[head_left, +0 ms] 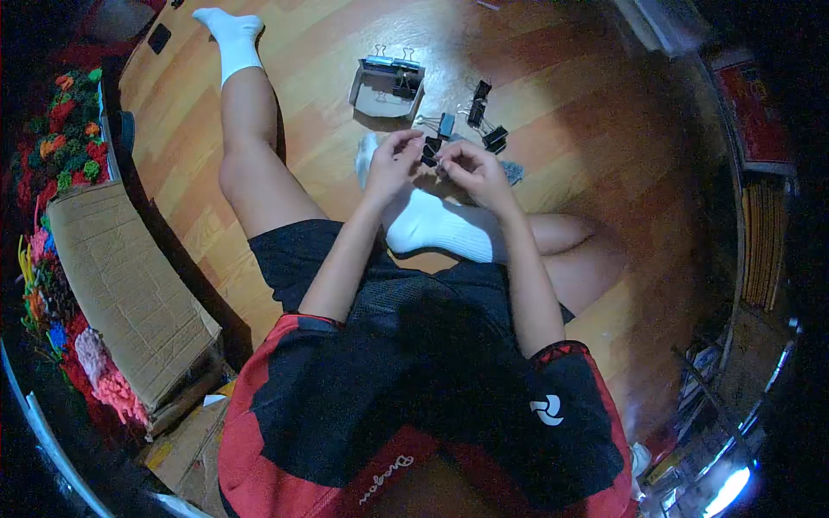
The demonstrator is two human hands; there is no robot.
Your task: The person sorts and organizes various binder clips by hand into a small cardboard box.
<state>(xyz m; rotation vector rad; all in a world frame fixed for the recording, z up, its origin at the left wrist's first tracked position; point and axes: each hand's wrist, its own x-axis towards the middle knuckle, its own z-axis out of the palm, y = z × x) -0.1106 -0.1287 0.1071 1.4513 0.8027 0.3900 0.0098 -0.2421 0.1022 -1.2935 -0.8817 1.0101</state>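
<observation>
Between my two hands is a black binder clip. My left hand, fingers bent, is at the clip's left side. On its right side my right hand has its thumb and fingers pinched together at the clip's lower right. Just beyond the hands, more black binder clips lie on the wooden floor, with a clip to the right and others farther back. An open small box stands behind my left hand, with binder clips on its far edge and inside it.
My legs in white socks rest on the floor around the work spot. A cardboard box and colourful fluffy pieces are at the left. A stack of brown sheets stands at the right.
</observation>
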